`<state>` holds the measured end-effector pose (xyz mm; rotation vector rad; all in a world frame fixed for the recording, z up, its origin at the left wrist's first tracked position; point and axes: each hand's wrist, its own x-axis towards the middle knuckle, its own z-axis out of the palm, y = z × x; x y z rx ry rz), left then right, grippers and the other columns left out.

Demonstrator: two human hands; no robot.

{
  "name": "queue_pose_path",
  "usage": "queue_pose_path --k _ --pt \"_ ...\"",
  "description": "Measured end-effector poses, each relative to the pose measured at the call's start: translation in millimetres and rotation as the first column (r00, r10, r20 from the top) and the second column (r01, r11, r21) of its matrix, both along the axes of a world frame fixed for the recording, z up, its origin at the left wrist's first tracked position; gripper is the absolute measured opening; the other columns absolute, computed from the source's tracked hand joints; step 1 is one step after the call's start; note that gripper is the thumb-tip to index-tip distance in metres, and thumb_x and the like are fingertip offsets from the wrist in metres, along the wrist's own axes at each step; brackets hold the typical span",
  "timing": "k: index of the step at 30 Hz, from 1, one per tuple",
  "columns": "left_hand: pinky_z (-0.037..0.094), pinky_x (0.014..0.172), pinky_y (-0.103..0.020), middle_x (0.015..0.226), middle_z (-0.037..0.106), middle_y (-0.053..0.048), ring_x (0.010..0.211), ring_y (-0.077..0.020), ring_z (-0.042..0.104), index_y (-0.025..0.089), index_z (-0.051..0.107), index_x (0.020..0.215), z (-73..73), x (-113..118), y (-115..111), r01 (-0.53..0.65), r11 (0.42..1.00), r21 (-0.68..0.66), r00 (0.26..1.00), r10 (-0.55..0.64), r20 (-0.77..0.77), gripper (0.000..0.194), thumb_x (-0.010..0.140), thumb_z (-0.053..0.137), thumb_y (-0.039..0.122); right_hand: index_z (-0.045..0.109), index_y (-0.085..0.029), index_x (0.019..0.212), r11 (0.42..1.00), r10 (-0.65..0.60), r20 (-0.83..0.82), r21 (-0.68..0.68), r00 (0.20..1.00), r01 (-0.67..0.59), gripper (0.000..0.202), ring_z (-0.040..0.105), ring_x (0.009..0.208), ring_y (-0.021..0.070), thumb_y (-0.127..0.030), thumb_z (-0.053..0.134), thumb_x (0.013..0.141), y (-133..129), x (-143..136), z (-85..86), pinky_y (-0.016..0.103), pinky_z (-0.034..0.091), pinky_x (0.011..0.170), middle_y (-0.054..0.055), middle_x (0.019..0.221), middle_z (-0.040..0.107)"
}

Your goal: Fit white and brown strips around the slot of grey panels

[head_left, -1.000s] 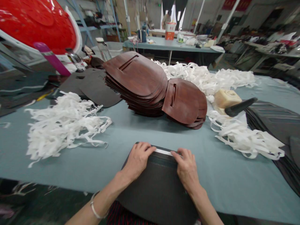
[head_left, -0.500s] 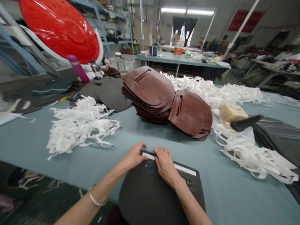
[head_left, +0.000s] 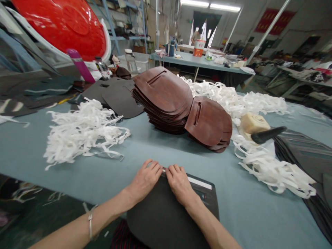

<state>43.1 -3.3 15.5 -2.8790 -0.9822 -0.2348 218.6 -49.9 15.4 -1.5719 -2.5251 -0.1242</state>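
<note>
A black leather-like panel with rounded corners lies at the near edge of the table, partly overhanging it. Along its far edge runs a white strip, whose left part is covered by my hands. My left hand grips the panel's far left corner with bent fingers. Right beside it, my right hand curls its fingers over the same edge. Both thumbs are close together at the strip, and what the fingertips press is partly hidden.
Ahead stand stacked brown leather pieces with slots. Piles of white strips lie left and right. At right are a cream block, a black tapered object and dark panels. A red lid-like object rises at left.
My left hand has turned over, from thumb and fingers spread at the corner to fingers bent over the edge. My right hand stays on the edge. The view has shifted slightly.
</note>
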Motion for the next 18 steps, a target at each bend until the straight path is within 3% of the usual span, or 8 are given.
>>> queue_pose_path --k 5,10,14,18 --pt "0.032 0.102 -0.044 0.108 0.061 -0.011 0.114 -0.0255 0.049 0.014 0.058 0.109 -3.6 4 -11 -0.044 0.996 0.078 0.999 0.045 -0.013 0.027 0.089 0.04 0.009 0.055 -0.012 0.116 1.0 0.022 0.034 -0.021 0.999 -0.021 0.03 0.048 0.09 0.0231 -0.008 0.04 0.09 -41 63 6.3 0.036 0.042 0.075 0.012 0.101 0.058" --pt "0.034 0.1 -0.044 0.111 0.061 -0.013 0.115 -0.027 0.049 0.013 0.054 0.119 -3.9 0 -15 -0.089 0.994 0.063 0.996 0.089 0.006 0.034 0.088 0.041 0.008 0.053 -0.011 0.12 0.996 0.047 0.033 0.073 0.998 -0.049 0.036 0.048 0.101 0.0263 -0.007 0.035 0.09 -83 127 2.8 0.039 0.043 0.08 0.016 0.109 0.057" --pt "0.035 0.099 -0.045 0.116 0.06 -0.011 0.119 -0.0279 0.047 0.02 0.049 0.128 -3.8 -5 -18 -0.078 0.996 0.044 0.996 0.076 0.04 0.042 0.088 0.042 0.008 0.057 -0.012 0.111 1.0 -0.021 0.045 0.019 0.999 0.02 0.032 0.05 0.095 0.0247 -0.006 0.034 0.09 -88 132 1.9 0.039 0.044 0.079 0.014 0.104 0.058" --pt "0.035 0.1 -0.044 0.121 0.058 -0.012 0.121 -0.0272 0.046 0.019 0.048 0.128 -6.1 -6 -22 -0.094 0.993 0.069 0.995 0.092 0.029 0.041 0.089 0.043 0.009 0.057 -0.012 0.107 0.999 -0.033 0.02 -0.014 0.999 0.033 0.03 0.051 0.09 0.0226 -0.006 0.033 0.09 -85 129 1.9 0.037 0.044 0.078 0.013 0.1 0.058"
